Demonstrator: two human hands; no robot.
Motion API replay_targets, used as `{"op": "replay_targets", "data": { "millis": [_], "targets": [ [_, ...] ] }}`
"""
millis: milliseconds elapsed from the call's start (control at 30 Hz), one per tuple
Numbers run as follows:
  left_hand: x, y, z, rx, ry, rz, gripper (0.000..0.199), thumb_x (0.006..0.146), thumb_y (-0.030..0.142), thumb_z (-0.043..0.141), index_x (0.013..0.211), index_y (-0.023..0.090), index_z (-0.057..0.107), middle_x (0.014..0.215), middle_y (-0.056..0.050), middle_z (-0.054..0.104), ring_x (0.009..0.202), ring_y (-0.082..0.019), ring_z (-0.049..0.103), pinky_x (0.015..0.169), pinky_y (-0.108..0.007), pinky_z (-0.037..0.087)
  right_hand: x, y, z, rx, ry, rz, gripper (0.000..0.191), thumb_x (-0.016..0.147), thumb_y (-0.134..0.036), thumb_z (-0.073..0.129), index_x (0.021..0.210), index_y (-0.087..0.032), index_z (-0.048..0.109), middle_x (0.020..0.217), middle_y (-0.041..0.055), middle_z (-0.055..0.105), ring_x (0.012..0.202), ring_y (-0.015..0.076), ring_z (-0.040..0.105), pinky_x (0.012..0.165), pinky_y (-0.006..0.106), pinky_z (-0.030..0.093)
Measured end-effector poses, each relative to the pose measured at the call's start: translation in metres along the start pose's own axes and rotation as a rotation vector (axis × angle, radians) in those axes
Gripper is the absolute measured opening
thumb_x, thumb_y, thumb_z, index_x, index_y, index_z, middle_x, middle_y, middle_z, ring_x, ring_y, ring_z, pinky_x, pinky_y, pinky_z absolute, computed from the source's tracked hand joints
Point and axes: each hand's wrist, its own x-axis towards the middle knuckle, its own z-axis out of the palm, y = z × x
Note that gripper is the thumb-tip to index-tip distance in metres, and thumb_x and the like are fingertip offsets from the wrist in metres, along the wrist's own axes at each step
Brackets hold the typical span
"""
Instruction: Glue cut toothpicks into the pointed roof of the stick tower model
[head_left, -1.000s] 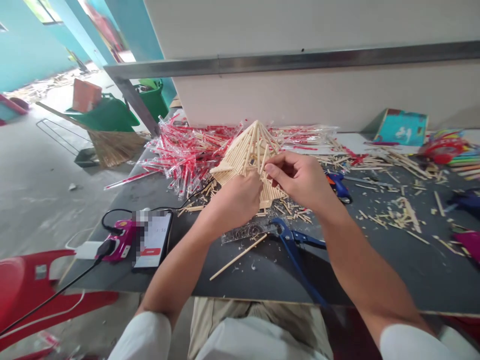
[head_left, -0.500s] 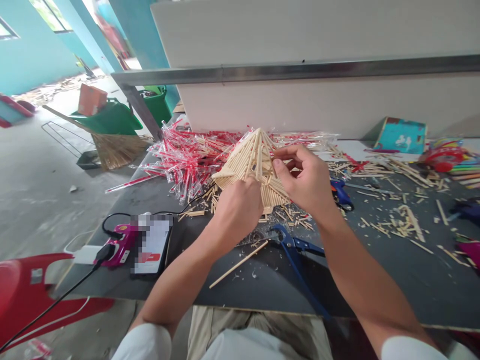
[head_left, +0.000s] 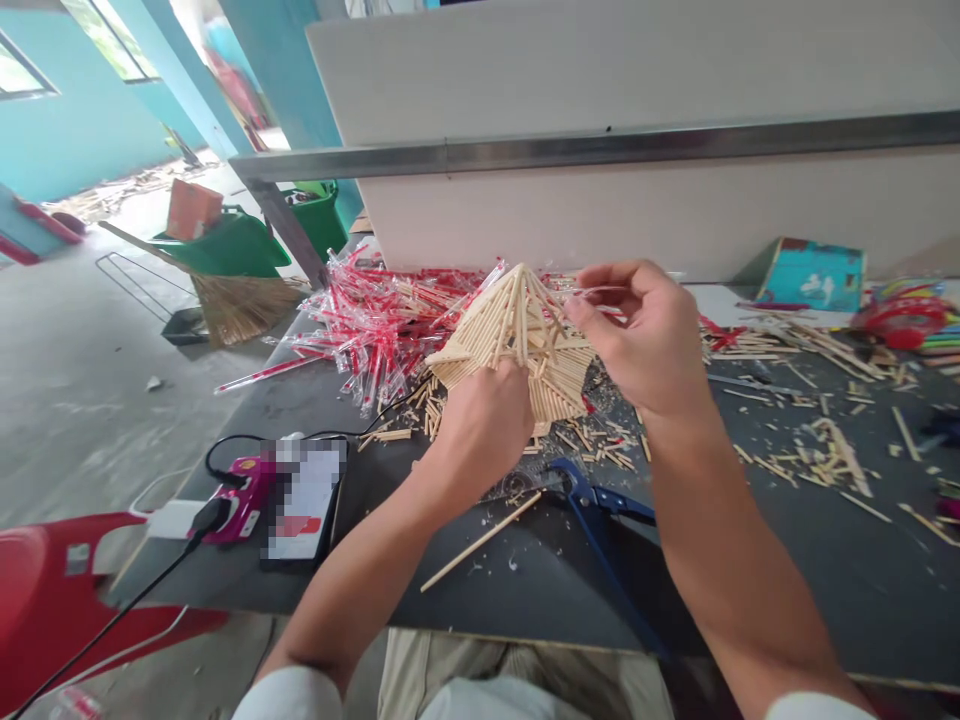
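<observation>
A peaked model roof (head_left: 484,325) made of thin wooden sticks stands on the dark table. My left hand (head_left: 489,425) is closed at its near side, gripping the model; the fingertips are hidden behind the knuckles. Just right of the peak, my right hand (head_left: 651,340) pinches a thin, clear strand (head_left: 600,290) between thumb and forefinger. That strand looks like a thread of glue, apart from the sticks or barely touching them; I cannot tell which. Below the hands lie a loose wooden stick (head_left: 480,542) and a blue-handled cutter (head_left: 592,510).
Red-and-clear plastic wrappers (head_left: 367,330) heap up behind the model to the left. A phone (head_left: 306,500) and a pink power strip (head_left: 244,500) with cables lie at left. Stick offcuts (head_left: 832,455) litter the right side. A metal rail (head_left: 525,155) crosses behind the table.
My right hand has moved right and slightly up, away from the model's slope, with the thin strand now showing. My left hand stays at the front of the model. The view has shifted slightly.
</observation>
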Motion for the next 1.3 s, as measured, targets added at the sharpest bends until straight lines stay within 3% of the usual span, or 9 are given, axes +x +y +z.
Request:
{"op": "replay_targets", "data": {
  "millis": [300,500,800,1133,1300],
  "targets": [
    [0.001,0.001,-0.001,-0.014,-0.063,-0.035,0.027,0.101,0.025,0.035,0.095,0.015,0.059,0.074,-0.011,0.067,0.059,-0.021,0.063,0.053,-0.035,0.028,0.012,0.001,0.015,0.124,-0.097,0.065,0.039,0.074,-0.026,0.081,0.109,-0.023,0.063,0.126,0.0090,0.067,0.101,0.0222,0.072,0.084,0.039,0.067],
    [0.002,0.000,-0.001,-0.002,-0.043,-0.005,0.026,0.100,0.023,0.035,0.094,0.014,0.060,0.074,-0.012,0.067,0.061,-0.021,0.065,0.053,-0.035,0.029,0.007,0.002,0.030,0.142,-0.050,0.097,0.041,0.077,-0.025,0.078,0.114,-0.027,0.061,0.138,0.0082,0.060,0.112,0.0236,0.069,0.093,0.041,0.067],
    [0.003,-0.002,-0.003,-0.025,-0.081,-0.013,0.020,0.097,0.020,0.042,0.099,0.014,0.061,0.080,-0.011,0.071,0.066,-0.022,0.067,0.056,-0.035,0.030,0.007,0.015,0.037,0.367,-0.088,0.174,0.053,0.072,-0.026,0.082,0.119,-0.027,0.056,0.138,0.0076,0.061,0.118,0.0277,0.070,0.093,0.044,0.067],
    [0.005,-0.003,-0.004,-0.050,-0.045,0.006,0.024,0.099,0.019,0.038,0.095,0.014,0.061,0.084,-0.012,0.073,0.068,-0.021,0.066,0.059,-0.036,0.032,0.005,0.014,0.043,0.287,-0.066,0.080,0.045,0.079,-0.026,0.076,0.119,-0.025,0.054,0.134,0.0094,0.061,0.117,0.0264,0.071,0.093,0.041,0.066],
    [0.007,-0.002,-0.004,-0.065,-0.071,-0.040,0.027,0.102,0.022,0.036,0.094,0.015,0.061,0.083,-0.011,0.073,0.067,-0.020,0.066,0.058,-0.035,0.031,0.005,0.015,0.043,0.240,-0.078,0.143,0.043,0.082,-0.024,0.074,0.120,-0.027,0.055,0.130,0.0075,0.065,0.122,0.0284,0.069,0.093,0.044,0.066]
  ]
}}
